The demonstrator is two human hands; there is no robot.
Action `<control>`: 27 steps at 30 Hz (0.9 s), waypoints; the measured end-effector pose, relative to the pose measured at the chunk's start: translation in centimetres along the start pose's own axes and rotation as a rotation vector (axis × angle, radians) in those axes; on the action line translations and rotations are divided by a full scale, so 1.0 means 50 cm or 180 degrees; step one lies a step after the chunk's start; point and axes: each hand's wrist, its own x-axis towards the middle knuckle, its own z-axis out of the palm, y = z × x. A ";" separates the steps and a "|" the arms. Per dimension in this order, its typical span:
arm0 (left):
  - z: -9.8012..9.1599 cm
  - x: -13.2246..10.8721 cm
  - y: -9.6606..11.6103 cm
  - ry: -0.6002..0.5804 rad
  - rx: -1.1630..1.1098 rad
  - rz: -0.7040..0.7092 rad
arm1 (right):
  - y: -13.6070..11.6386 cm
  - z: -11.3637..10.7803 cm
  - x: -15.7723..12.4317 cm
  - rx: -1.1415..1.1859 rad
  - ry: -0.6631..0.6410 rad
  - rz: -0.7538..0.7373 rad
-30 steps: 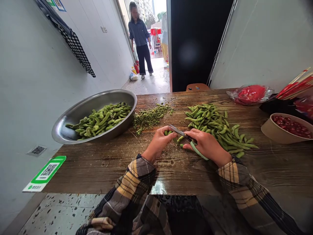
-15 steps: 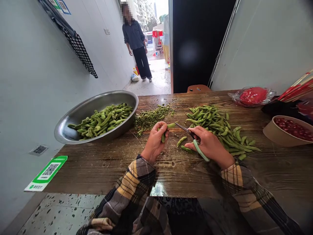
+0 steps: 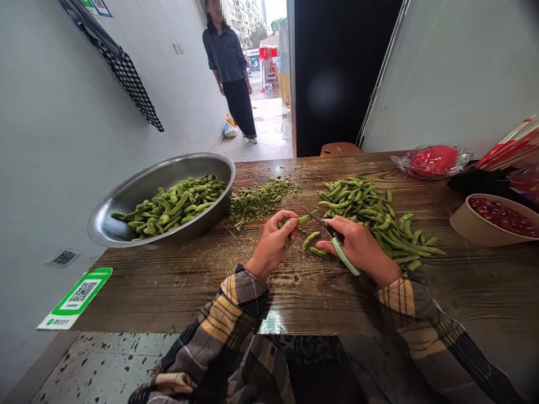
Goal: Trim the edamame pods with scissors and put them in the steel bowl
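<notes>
My left hand (image 3: 272,244) is closed round a green soybean pod (image 3: 304,218) whose tip sticks out to the right. My right hand (image 3: 360,249) grips green-handled scissors (image 3: 332,238), with the dark blades pointing at that pod tip. Two loose pods (image 3: 311,239) lie on the wooden table (image 3: 168,280) between my hands. A pile of uncut pods (image 3: 374,216) spreads behind my right hand. A heap of cut-off ends (image 3: 256,201) lies beyond my left hand.
A steel basin (image 3: 126,196) holding pods overhangs the table's left edge. At right stand a paper bowl of red pieces (image 3: 497,220), a wrapped red item (image 3: 433,161) and red sticks (image 3: 509,148). A person (image 3: 229,67) stands in the corridor beyond. A brown chair back (image 3: 339,149) shows behind the table.
My left hand has lifted a pod away from the scissors and turned it, its tip now toward the blades. The person in the corridor has walked closer.
</notes>
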 end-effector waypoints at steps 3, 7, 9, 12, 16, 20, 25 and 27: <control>-0.002 0.003 0.001 0.0054 -0.0140 -0.0108 | 0.000 -0.001 -0.002 -0.0088 -0.0042 -0.0039; -0.006 0.010 0.002 0.0180 -0.0319 -0.0127 | -0.001 0.000 -0.003 -0.0190 -0.0081 -0.0113; -0.008 0.012 0.003 0.0233 -0.0344 -0.0120 | -0.001 0.001 -0.002 -0.0179 -0.0036 -0.0133; -0.011 0.015 0.006 0.0357 -0.0439 -0.0163 | 0.001 -0.001 0.001 -0.0069 0.0184 -0.0029; -0.017 0.018 0.003 0.0449 -0.0024 -0.0280 | 0.003 -0.010 0.007 -0.0025 0.0457 0.0112; -0.019 0.021 -0.013 0.0116 0.1835 0.0182 | 0.001 -0.013 0.010 -0.0100 0.0372 0.0136; -0.011 0.015 -0.038 -0.0302 0.3488 0.0495 | 0.006 -0.005 0.008 -0.0191 0.0289 0.0047; -0.007 0.013 -0.045 -0.0336 0.3643 0.0593 | 0.009 -0.002 0.007 -0.0161 0.0251 0.0043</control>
